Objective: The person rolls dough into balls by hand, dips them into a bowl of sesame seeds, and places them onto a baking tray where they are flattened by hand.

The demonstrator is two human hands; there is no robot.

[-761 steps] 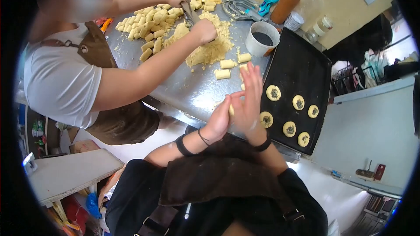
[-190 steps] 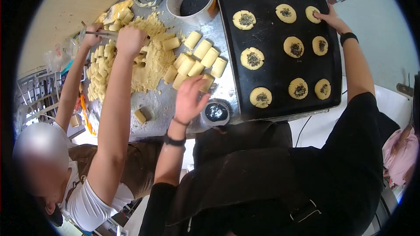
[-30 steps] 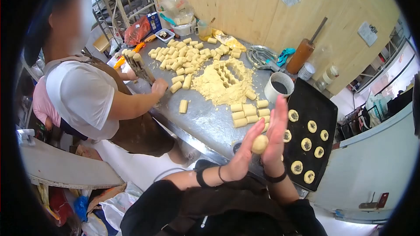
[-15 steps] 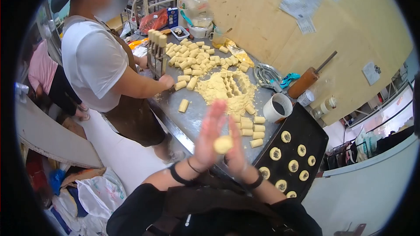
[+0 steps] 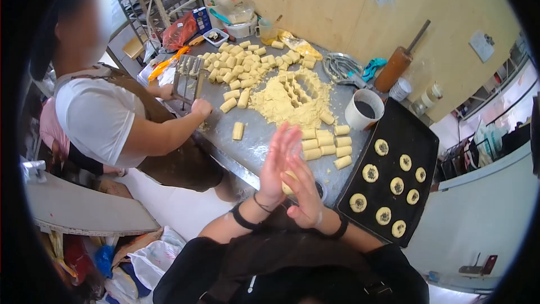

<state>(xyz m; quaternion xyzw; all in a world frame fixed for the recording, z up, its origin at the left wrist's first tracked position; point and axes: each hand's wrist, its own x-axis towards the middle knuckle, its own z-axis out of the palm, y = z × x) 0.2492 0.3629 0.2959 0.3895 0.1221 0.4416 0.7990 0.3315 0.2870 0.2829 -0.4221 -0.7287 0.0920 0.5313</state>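
Note:
Both palms face each other above the table's front edge, with a pale yellow dough ball pressed between them. My left hand stands upright, its fingers stretched out, on the left side of the ball. From the right, my right hand slants across and partly hides the dough. Just beyond the fingers, short dough cylinders lie in rows. Behind those spreads a flattened dough sheet with cut-out holes. A single dough cylinder lies apart on the left.
At right, a black baking tray holds several round dough pieces with dark centres. A white tub of dark filling stands at its corner. A co-worker at left holds a metal cutter. A rolling pin leans by the wall.
My right hand has tilted over the dough ball, covering more of it. The co-worker's cutter has lowered, and the dough cylinders that were in it no longer show there. My view has shifted slightly.

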